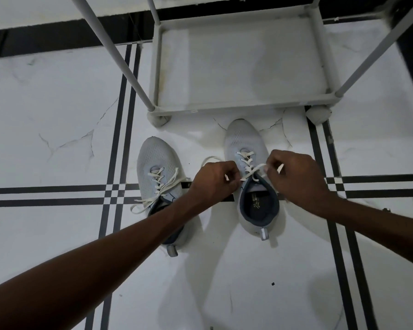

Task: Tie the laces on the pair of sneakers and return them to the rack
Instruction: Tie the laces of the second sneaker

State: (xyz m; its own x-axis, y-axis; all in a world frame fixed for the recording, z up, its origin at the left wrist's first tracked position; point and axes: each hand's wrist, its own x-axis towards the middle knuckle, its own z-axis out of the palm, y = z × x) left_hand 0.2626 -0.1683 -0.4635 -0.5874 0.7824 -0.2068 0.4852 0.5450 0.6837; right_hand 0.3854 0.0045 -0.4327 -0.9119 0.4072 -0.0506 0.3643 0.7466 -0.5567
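Observation:
Two light grey sneakers stand side by side on the floor, toes pointing at the rack. The left sneaker (155,160) has cream laces lying loose and untied across its tongue and onto the floor; my left forearm covers its heel. Over the right sneaker (244,139) both hands work the lace. My left hand (212,179) pinches one lace end at the shoe's left side. My right hand (293,177) pinches the other end (258,168) at the right, and the lace crosses above the tongue.
A grey shoe rack (236,108) stands just beyond the toes, its bottom shelf bare, with slanted grey poles (112,51) rising towards me. The floor is white marble tile with black stripes (119,129). A black skirting runs along the far wall.

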